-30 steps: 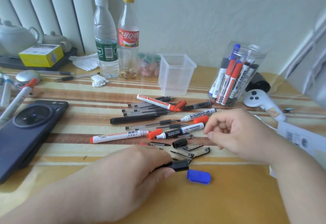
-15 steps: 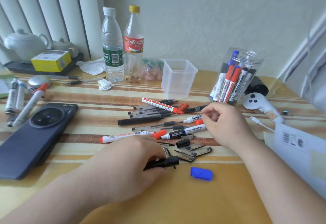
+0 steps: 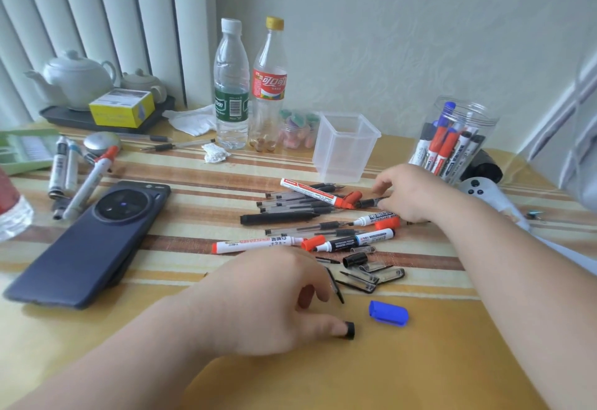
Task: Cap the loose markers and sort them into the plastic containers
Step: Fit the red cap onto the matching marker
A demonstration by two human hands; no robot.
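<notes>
Loose markers and pens (image 3: 310,212) lie in a heap mid-table, among them a red-capped white marker (image 3: 310,193) and an uncapped black one (image 3: 355,241). My left hand (image 3: 274,299) grips a black cap (image 3: 349,330) at the near side, beside a blue cap (image 3: 388,312). My right hand (image 3: 410,193) reaches over the heap's far right, fingers pinching the end of a black marker (image 3: 368,203). An empty square plastic container (image 3: 345,151) stands behind the heap. A round clear jar (image 3: 452,138) to its right holds several capped markers.
A dark phone (image 3: 93,238) lies at left, with more markers (image 3: 84,183) beyond it. Two bottles (image 3: 232,86) and a teapot tray (image 3: 80,115) line the back. A white controller (image 3: 481,190) sits by the jar. Clear pen caps (image 3: 371,275) and a black cap (image 3: 354,259) lie near my left hand.
My right hand moved away from me, from the white marker to the black marker at the heap's far right. My left hand shifted the black cap slightly nearer.
</notes>
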